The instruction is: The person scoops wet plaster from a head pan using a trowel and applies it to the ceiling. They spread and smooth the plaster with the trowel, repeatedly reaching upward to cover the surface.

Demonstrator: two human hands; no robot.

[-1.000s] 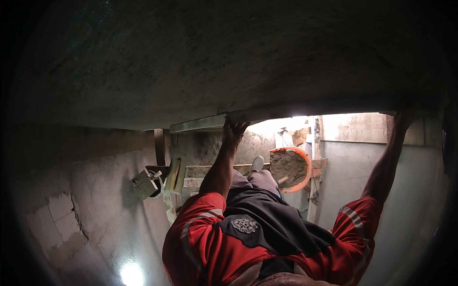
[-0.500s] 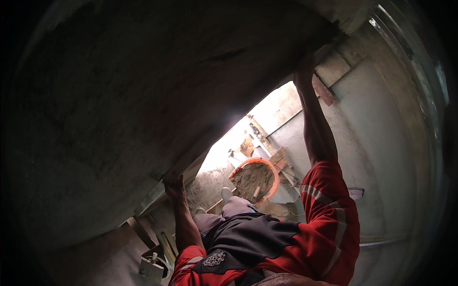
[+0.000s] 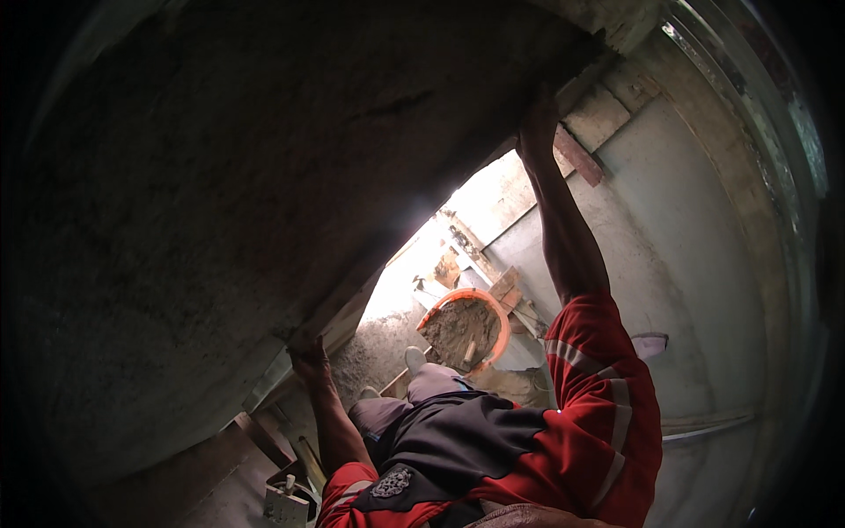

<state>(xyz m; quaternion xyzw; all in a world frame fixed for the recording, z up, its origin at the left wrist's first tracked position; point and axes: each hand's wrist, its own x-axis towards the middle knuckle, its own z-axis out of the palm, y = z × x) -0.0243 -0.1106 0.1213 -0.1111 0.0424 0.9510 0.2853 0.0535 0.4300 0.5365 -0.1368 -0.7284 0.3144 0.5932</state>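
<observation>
A broad dark, rough, flat surface (image 3: 202,202) fills the upper left, its straight lower edge slanting up to the right. At the lower part of this edge my left hand (image 3: 308,352) is closed around something lost in shadow. Farther up the same edge, my right hand (image 3: 537,132) reaches out at the end of a stretched arm; its fingers are too dark to make out. Between my arms and below them stands an orange bucket (image 3: 504,339) of grey mortar (image 3: 458,330). A short tool handle (image 3: 470,352) sticks out of the mortar.
Wooden planks (image 3: 506,290) lie beside the bucket, near my shoes (image 3: 415,357). A reddish block (image 3: 578,155) is close to my right forearm. At the lower left, a box-like container (image 3: 286,506) stands by some boards (image 3: 264,440). A grey wall (image 3: 687,229) rises on the right.
Both hands appear a little farther left in the view, and the surroundings have shifted slightly with them. Each hand stays at the dark surface's edge.
</observation>
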